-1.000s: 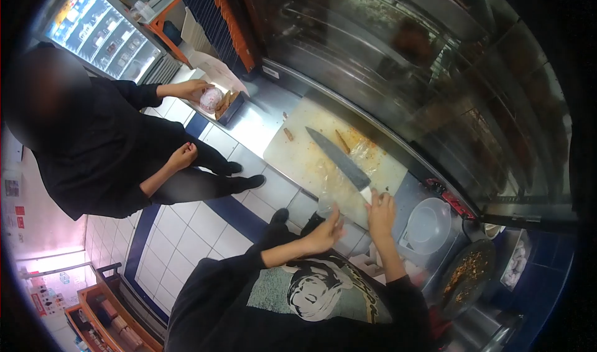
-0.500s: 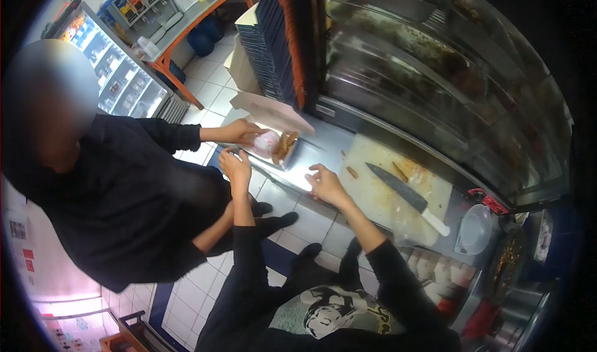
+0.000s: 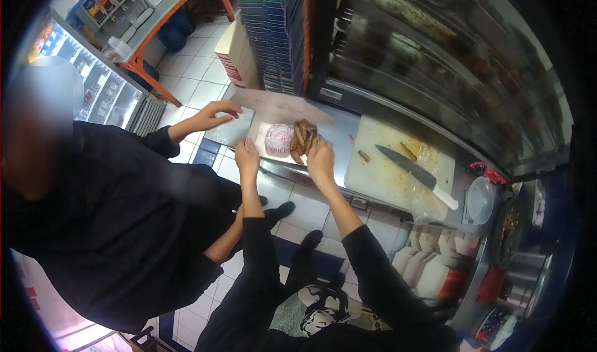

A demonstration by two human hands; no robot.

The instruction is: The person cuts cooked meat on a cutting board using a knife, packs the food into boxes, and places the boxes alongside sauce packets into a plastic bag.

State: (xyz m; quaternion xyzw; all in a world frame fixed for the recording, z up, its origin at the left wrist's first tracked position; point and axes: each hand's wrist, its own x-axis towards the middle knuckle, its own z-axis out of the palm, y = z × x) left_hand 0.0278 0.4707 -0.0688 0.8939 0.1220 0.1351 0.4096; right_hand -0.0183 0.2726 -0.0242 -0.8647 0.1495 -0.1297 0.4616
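Metal table (image 3: pixel 341 134) supports an open box (image 3: pixel 260 129), lid (image 3: pixel 277 105) folded back, seemingly for access to the wrapped bundle (image 3: pixel 278 140) and brown pieces (image 3: pixel 302 138) inside. Left hand (image 3: pixel 247 155) and right hand (image 3: pixel 321 161) flank opposite sides, perhaps to steady it; whether either grips, I cannot tell.

white-tiled floor (image 3: pixel 309 208) is spreading below, fridge (image 3: pixel 109 88) is glowing at left, orange-legged table (image 3: pixel 163 19) is standing beside it

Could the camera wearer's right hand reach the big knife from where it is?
Probably yes: the knife lies on the cutting board, its white handle uncovered, and nothing visible stands between it and the right hand at the open box.
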